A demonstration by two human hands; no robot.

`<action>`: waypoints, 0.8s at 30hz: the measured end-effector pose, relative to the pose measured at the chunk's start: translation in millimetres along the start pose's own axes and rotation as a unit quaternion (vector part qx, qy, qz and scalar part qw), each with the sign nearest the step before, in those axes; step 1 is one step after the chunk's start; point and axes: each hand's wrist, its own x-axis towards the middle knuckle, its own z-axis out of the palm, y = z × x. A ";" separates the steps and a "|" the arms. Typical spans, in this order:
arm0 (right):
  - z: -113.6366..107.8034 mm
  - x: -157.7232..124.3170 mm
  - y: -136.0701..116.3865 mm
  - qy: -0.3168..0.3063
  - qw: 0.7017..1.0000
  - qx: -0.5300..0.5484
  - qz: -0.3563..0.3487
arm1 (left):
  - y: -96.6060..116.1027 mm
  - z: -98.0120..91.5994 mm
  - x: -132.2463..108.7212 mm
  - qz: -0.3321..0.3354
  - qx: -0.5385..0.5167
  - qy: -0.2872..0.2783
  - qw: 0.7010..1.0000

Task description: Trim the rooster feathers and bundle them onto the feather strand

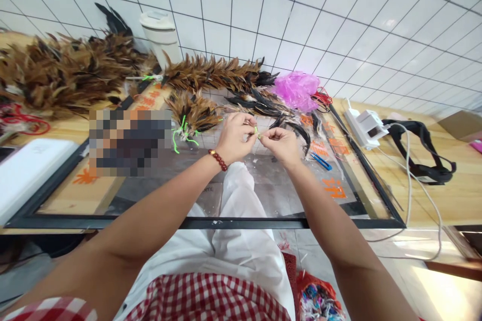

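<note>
Over the glass-topped frame, my left hand (236, 138) and my right hand (281, 146) meet with fingertips pinched together. Between them shows a short bit of bright green string (256, 130), which both hold; its ends are hidden by my fingers. Just left of my left hand lies a bundle of brown feathers (198, 110), tied with loose green strings (184, 134). Dark loose feathers (259, 104) lie behind my hands, and a curved black feather (303, 135) is close to my right hand. A blue utility knife (321, 161) rests to the right.
A long feather strip (214, 74) and a large brown feather pile (68, 72) lie behind. A white cup (161, 35) stands near the tiled wall. Pink plastic (296, 90), a power strip (363, 128) with cables and a black strap (422, 153) are on the right.
</note>
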 end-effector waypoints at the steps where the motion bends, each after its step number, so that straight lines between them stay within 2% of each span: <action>1: 0.6 0.0 -0.4 0.004 1.000 0.005 0.007 | 0.7 -2.0 -0.9 0.029 0.036 -0.008 0.999; 3: 2.6 -0.6 -0.7 -0.001 0.999 0.026 0.024 | 1.7 -4.4 -3.2 0.059 0.058 -0.023 0.996; 5: 6.0 -2.1 -0.9 -0.020 0.998 0.054 0.038 | 1.4 -4.2 -5.5 0.060 0.035 -0.018 0.997; 11: 11.4 -5.0 -1.0 -0.062 0.993 0.101 0.025 | -1.9 0.8 -6.5 0.005 -0.005 0.040 0.999; 15: 7.6 -1.2 0.0 -0.037 0.988 0.133 0.068 | 0.0 0.9 -5.3 -0.025 -0.052 0.049 0.997; 20: 7.5 0.1 -0.1 -0.047 0.990 0.128 0.018 | -0.4 4.3 -6.5 -0.050 -0.086 0.056 0.993; 24: 7.2 1.3 3.4 -0.057 0.989 0.132 0.024 | -0.7 6.4 -7.5 -0.051 -0.094 0.046 0.993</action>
